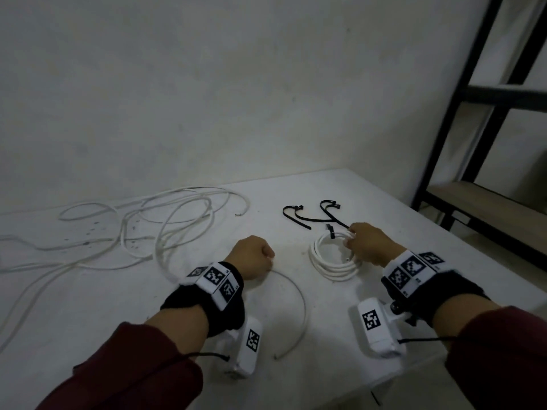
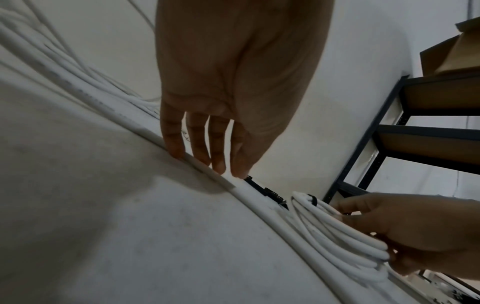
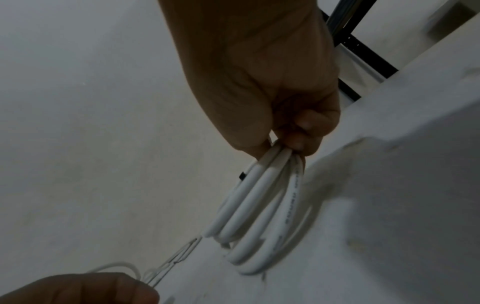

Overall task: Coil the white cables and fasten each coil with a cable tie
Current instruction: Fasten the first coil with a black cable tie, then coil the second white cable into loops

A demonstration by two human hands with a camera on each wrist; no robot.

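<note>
While my right hand (image 1: pixel 371 244) pinches the tied coil (image 1: pixel 333 258), my left fingers (image 2: pixel 197 144), straight, touch the loose cable (image 1: pixel 291 309) curving toward 5 o'clock.

The left hand (image 2: pixel 233 82) reaches down, its fingers (image 2: pixel 172 139) touching a loose white cable (image 2: pixel 259 197) on the worktop (image 2: pixel 130 236). To its right, the right hand (image 2: pixel 420 230) grips a coiled white cable (image 2: pixel 337 232), black cable ties (image 2: pixel 270 194) lying between them.
</note>
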